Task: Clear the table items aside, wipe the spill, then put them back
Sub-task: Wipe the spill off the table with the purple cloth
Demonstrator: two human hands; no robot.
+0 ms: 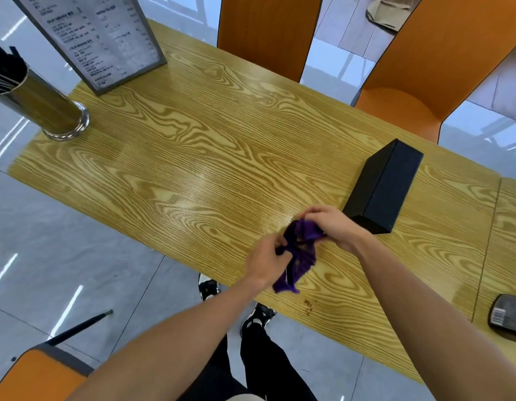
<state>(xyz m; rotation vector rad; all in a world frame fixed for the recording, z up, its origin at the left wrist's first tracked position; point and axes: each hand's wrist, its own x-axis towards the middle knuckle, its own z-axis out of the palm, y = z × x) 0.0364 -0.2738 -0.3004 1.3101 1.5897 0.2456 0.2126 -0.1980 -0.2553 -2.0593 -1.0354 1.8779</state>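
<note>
Two hands work one purple cloth (298, 250) above the near edge of the tabletop (193, 157): your left hand (266, 260) pinches its near end, your right hand (333, 224) grips the far end, the rest dangling. The menu stand (97, 36) and the metal straw holder (39, 102) sit far left, the black box (384, 186) right. Brownish drops (308, 306) lie just near the cloth; wiping appears about to begin, so bunch the cloth and press it there.

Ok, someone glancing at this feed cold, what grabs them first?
Both hands, left hand and right hand, bunching a purple cloth above the table's near edge. Next, the black box lying just right of them, and small brown spill spots below the cloth.
</note>
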